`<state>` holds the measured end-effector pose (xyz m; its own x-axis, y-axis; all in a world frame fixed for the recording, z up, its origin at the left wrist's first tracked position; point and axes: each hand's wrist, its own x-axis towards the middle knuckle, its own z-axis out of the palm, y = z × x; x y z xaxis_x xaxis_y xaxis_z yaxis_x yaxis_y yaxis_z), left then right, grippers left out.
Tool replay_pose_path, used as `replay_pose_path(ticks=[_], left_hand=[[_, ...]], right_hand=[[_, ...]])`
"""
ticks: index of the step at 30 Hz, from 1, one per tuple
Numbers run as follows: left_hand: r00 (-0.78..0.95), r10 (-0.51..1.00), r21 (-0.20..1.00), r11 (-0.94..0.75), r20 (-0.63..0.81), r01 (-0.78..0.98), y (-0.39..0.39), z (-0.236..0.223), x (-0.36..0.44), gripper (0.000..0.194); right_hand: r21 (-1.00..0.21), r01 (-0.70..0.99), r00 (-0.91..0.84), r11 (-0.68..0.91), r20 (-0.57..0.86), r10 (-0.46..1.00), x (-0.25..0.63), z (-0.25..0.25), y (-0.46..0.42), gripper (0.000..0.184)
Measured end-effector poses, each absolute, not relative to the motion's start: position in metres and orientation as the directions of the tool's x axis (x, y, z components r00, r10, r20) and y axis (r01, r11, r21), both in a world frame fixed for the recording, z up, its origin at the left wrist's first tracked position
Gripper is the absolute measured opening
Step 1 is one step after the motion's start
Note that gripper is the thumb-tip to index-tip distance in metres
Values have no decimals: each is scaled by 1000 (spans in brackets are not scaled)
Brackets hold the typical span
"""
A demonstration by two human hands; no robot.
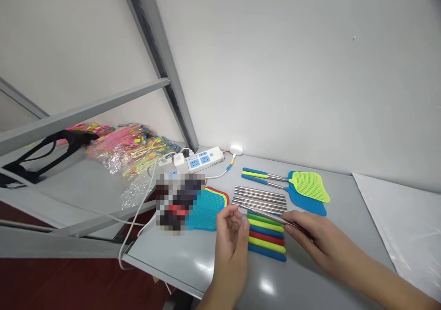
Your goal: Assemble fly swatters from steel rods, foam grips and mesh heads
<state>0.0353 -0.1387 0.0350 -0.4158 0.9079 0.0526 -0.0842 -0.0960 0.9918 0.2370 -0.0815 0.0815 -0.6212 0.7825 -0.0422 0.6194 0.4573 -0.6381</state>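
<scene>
My right hand (306,229) pinches a thin metal telescopic rod (260,211), which slants up to the left. My left hand (231,236) is cupped near the rod's far end, its thumb apart from the curled fingers; whether a fingertip touches the rod is hard to see. Just behind lie several loose metal rods (262,195) in a row. Below the held rod is a row of coloured handle grips (267,243) in blue, yellow, red and green. Beyond, fly swatters with a yellow-green head (310,186) and a blue head (306,203) lie with handles attached.
Blue and red swatter heads (210,209) are stacked left of my left hand, beside a pixelated patch. A power strip (205,159) with white cables lies near the wall. Plastic-wrapped colourful bundles (127,147) sit behind the metal frame (165,66). White sheeting (396,222) covers the right side.
</scene>
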Motion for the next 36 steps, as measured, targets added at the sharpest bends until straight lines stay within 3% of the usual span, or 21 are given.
replay_pose_path(ticks=[2, 4, 6, 9, 16, 21, 25, 31, 36], left_hand=[[-303, 925, 952, -147, 228, 267, -142, 31, 19, 13], [-121, 911, 783, -263, 393, 564, -148, 23, 0, 15], [-67, 866, 600, -285, 495, 747, -153, 12, -18, 21], [-44, 852, 424, -214, 521, 880, -158, 1, -36, 31], [39, 910, 268, -162, 412, 950, -142, 0, -46, 59], [154, 925, 111, -204, 348, 973, -130, 3, -48, 58], [187, 923, 119, -239, 337, 964, -126, 7, -47, 53], [193, 891, 191, -292, 411, 937, -128, 9, -53, 48], [194, 862, 284, -355, 468, 891, -112, 25, -50, 38]], right_hand=[[-579, 636, -618, 510, 14, 786, 236, 81, -69, 31], [-517, 652, -612, 555, 74, 787, 234, 76, -50, 33], [-480, 654, -616, 584, 110, 780, 229, 67, -27, 34], [-420, 642, -654, 641, 136, 744, 219, 48, 5, 37], [-147, 677, -702, 721, 167, 692, 198, 28, 27, 31], [-42, 683, -718, 730, 146, 680, 197, 28, 22, 30], [90, 643, -766, 761, 104, 635, 198, 30, 20, 33], [134, 627, -779, 767, 95, 620, 203, 35, 20, 36], [-1, 646, -756, 763, 135, 641, 210, 37, 26, 34]])
